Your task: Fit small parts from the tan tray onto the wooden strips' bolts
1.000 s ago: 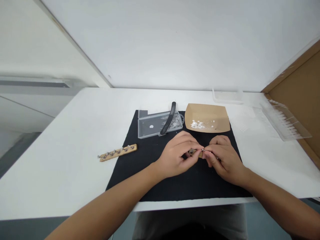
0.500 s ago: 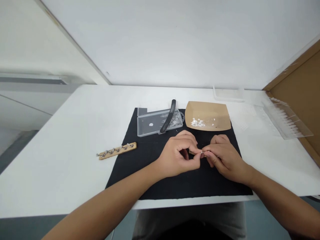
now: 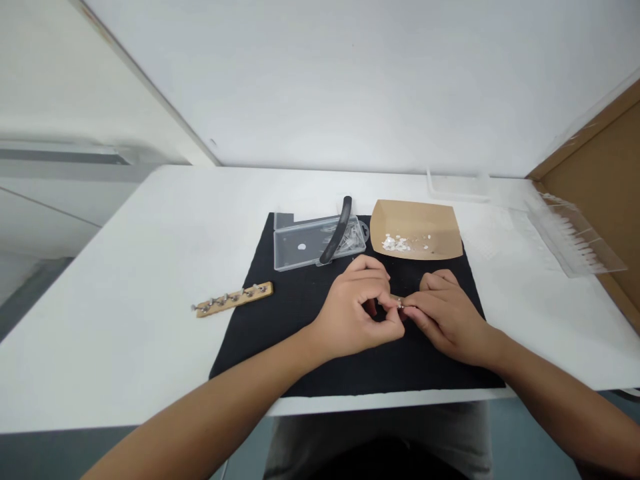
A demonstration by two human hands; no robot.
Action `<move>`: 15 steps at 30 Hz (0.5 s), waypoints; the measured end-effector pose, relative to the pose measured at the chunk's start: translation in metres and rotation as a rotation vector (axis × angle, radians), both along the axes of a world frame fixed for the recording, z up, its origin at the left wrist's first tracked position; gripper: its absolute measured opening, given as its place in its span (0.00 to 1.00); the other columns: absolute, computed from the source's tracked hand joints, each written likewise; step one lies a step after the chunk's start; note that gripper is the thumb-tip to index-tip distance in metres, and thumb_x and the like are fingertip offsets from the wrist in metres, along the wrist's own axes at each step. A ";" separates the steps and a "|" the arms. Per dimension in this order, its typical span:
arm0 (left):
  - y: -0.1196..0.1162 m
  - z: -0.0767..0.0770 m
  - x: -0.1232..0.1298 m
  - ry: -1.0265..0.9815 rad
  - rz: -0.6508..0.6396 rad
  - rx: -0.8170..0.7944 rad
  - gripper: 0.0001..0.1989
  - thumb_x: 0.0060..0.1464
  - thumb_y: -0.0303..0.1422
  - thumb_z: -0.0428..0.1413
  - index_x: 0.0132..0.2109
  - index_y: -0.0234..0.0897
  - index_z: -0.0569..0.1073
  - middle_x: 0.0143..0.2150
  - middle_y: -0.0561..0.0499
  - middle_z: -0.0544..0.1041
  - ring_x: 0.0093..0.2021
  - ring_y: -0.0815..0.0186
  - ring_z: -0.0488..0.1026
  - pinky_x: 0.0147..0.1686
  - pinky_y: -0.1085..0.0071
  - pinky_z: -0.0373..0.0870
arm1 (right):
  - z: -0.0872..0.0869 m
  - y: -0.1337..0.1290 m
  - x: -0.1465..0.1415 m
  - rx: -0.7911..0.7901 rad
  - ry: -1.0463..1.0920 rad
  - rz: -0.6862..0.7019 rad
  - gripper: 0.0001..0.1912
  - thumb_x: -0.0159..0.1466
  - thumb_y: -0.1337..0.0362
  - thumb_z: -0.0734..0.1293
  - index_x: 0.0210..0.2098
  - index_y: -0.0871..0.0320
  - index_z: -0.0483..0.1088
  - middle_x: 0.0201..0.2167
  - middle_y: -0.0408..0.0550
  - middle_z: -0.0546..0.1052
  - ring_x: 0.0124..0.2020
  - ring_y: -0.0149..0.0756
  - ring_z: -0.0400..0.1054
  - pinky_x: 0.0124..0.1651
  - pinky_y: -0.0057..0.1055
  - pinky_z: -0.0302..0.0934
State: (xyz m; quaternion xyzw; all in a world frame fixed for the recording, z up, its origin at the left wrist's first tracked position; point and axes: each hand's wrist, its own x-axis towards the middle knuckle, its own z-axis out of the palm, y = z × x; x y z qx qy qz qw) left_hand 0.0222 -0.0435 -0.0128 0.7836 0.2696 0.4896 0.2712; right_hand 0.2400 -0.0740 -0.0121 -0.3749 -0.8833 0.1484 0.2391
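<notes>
My left hand is closed in a pinch above the black mat, its thumb and forefinger curled toward a tiny shiny piece. My right hand faces it from the right, closed as well, with thumb and forefinger pressed together at the same piece. A bit of tan material shows behind the fingertips; most of what the fingers hold is hidden or too small to name. Off to the left lies a wooden strip bearing a row of small metal stems with pale tips, partly on the black mat.
Behind my left hand, a clear plastic box holds clear pieces, with a black curved bar across it. A cardboard tray contains small white flakes. Clear racks stand at the right near a brown panel.
My left forefinger and thumb have shifted slightly, and the thumb sits lower, apart from the fingertip. The tiny shiny piece shows more between the hands. My right hand has barely moved.
</notes>
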 end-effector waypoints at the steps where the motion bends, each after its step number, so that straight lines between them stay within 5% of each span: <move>1: 0.000 0.000 0.000 -0.003 -0.012 -0.016 0.11 0.48 0.22 0.61 0.25 0.39 0.70 0.19 0.58 0.69 0.28 0.67 0.68 0.42 0.60 0.77 | 0.000 0.000 0.000 -0.024 0.008 0.010 0.17 0.80 0.60 0.58 0.39 0.57 0.75 0.28 0.44 0.73 0.35 0.37 0.61 0.45 0.40 0.50; 15: 0.010 -0.006 -0.009 -0.021 -0.184 -0.203 0.03 0.55 0.26 0.65 0.35 0.39 0.82 0.28 0.50 0.81 0.39 0.61 0.75 0.38 0.65 0.78 | 0.006 0.005 0.004 -0.270 0.154 0.038 0.18 0.80 0.60 0.57 0.38 0.54 0.73 0.26 0.40 0.71 0.35 0.36 0.63 0.48 0.40 0.49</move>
